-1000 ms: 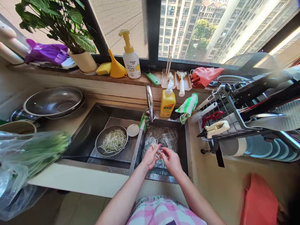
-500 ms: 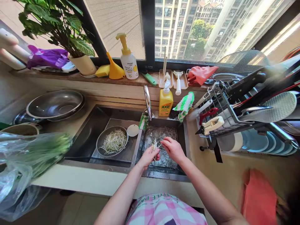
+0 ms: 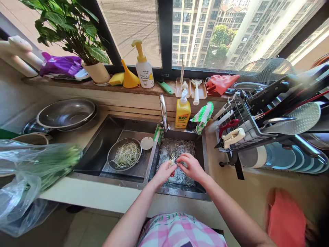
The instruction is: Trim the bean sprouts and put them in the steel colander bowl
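Over the right sink basin (image 3: pixel 205 154), my left hand (image 3: pixel 164 171) is closed around a small bunch of bean sprouts (image 3: pixel 173 157) whose ends stick up past the fingers. My right hand (image 3: pixel 191 168) is beside it, thumb and fingers pinched together at the edge of the bunch. What lies between those fingertips is too small to make out. Below both hands, many thin sprouts (image 3: pixel 189 146) lie spread in the wet basin. In the left basin (image 3: pixel 102 132) stands a round metal bowl (image 3: pixel 109 161) holding a heap of pale sprouts (image 3: pixel 127 154).
A faucet (image 3: pixel 163 111) and a yellow AXE bottle (image 3: pixel 183 115) stand behind the basins. A small white dish (image 3: pixel 147 143) sits beside the bowl. At right is a utensil rack (image 3: pixel 244 113) with knives; at left, bagged greens (image 3: pixel 59 161) and a large pan (image 3: pixel 66 111).
My right fingertips have come closer to the sprouts in my left hand. The view has shifted slightly; the bowl and basins stay as they were.
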Demonstrator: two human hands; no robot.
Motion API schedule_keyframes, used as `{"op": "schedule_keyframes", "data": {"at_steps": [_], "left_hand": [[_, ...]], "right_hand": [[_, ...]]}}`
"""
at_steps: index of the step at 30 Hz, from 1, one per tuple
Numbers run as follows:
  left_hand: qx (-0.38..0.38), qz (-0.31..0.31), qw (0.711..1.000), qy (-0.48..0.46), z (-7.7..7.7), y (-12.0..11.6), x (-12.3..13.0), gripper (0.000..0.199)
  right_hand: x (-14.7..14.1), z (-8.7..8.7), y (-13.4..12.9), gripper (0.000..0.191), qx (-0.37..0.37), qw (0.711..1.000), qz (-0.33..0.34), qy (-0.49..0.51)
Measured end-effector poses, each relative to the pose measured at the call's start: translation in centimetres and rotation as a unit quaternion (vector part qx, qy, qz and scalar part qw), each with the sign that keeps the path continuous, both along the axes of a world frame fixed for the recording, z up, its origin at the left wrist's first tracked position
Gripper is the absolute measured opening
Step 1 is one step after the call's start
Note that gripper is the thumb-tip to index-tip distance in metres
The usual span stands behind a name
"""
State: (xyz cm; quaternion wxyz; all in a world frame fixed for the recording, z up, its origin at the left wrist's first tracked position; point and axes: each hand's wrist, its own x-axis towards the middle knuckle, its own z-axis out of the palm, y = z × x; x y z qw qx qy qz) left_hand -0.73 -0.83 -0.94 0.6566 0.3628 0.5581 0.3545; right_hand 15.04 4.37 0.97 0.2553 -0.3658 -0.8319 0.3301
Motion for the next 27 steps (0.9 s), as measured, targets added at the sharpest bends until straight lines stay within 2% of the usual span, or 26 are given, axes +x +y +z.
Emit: {"op": "schedule_keyframes", "data": {"at_steps": [3, 6, 9, 12, 14, 17, 21, 23, 27], "left_hand": [[-0.003, -0.011, 1.000, 0.000, -0.1, 0.0, 0.2, 0.036], [-0.012, -0.008, 1.000, -0.009, -0.2, 0.0, 0.4, 0.038], [-0.014, -0.003, 1.000, -0.016, 0.2, 0.1, 0.6, 0.038], [-0.013, -0.007, 1.000, 0.001, 0.7, 0.3, 0.6, 0.036], [-0.012, -0.006, 1.000, 0.016, 0.8, 0.3, 0.6, 0.035], [-0.002, -0.008, 0.999, 0.048, 0.4, 0.2, 0.5, 0.032], [0.038, -0.045, 0.991, 0.123, -0.2, 0.1, 0.3, 0.028], [0.063, -0.062, 0.984, 0.157, -0.2, 0.1, 0.1, 0.026], [0.092, -0.081, 0.971, 0.203, 0.1, 0.1, 0.1, 0.025]], "right_hand": [[0.1, 0.3, -0.4, 0.010, 0.024, 0.999, 0.003, -0.024], [-0.3, -0.3, -0.8, 0.011, 0.001, 0.999, -0.033, 0.003], [-1.0, -1.3, -1.0, 0.010, -0.093, 0.987, -0.097, 0.086], [-1.3, -1.9, -0.9, 0.009, -0.223, 0.948, -0.159, 0.161], [-1.2, -1.9, -0.7, 0.011, -0.251, 0.932, -0.190, 0.181], [-0.7, -1.1, -0.5, 0.014, -0.165, 0.951, -0.196, 0.170], [0.0, 0.3, -0.2, 0.023, -0.008, 0.995, -0.073, 0.070], [0.2, 0.7, 0.0, 0.023, 0.054, 0.998, -0.018, -0.002], [0.3, 0.8, 0.1, 0.017, 0.133, 0.984, 0.019, -0.116]]}}
